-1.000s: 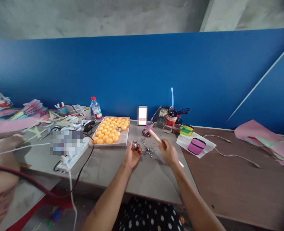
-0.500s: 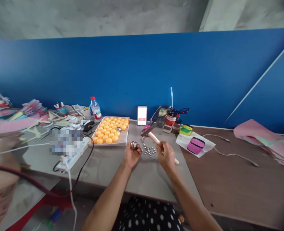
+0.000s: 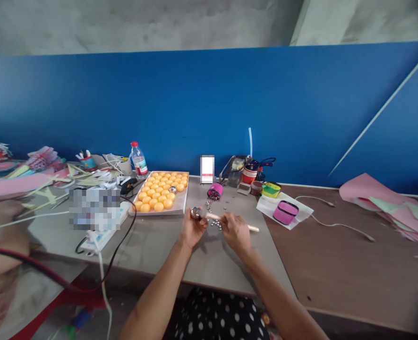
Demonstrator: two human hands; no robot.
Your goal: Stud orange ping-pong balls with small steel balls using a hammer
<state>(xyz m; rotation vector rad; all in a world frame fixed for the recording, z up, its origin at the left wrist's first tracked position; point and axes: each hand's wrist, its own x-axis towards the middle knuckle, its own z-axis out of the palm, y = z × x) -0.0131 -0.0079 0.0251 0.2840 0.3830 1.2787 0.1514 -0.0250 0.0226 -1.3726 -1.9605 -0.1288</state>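
Observation:
My left hand [image 3: 191, 232] is palm up, its fingers curled round a shiny silver ball [image 3: 195, 212]. Wrapped round the pale handle of a hammer [image 3: 253, 228] is my right hand [image 3: 236, 232]. The hammer lies nearly level, its head end blurred and close against the ball; whether they touch I cannot tell. Small silver beads [image 3: 216, 224] are scattered on the table behind and between my hands. They trail from the mouth of a pink container [image 3: 215, 191] lying on its side. To the left, a shallow white tray [image 3: 184, 205] holds rows of orange balls [image 3: 159, 189] and one silver ball [image 3: 172, 189].
A water bottle [image 3: 139, 160] stands behind the tray. Left are a power strip [image 3: 98, 236], cables, paper strips and another person's arm [image 3: 5, 231]. Jars [image 3: 256, 188], a red cup [image 3: 249, 176] and a pink case [image 3: 285, 212] on white paper are at right. A blue partition [image 3: 194, 108] rises behind.
The hammer has swung down from a raised tilt to nearly level, its head now at the silver ball. My right hand has moved left, and the pink container's mouth is uncovered.

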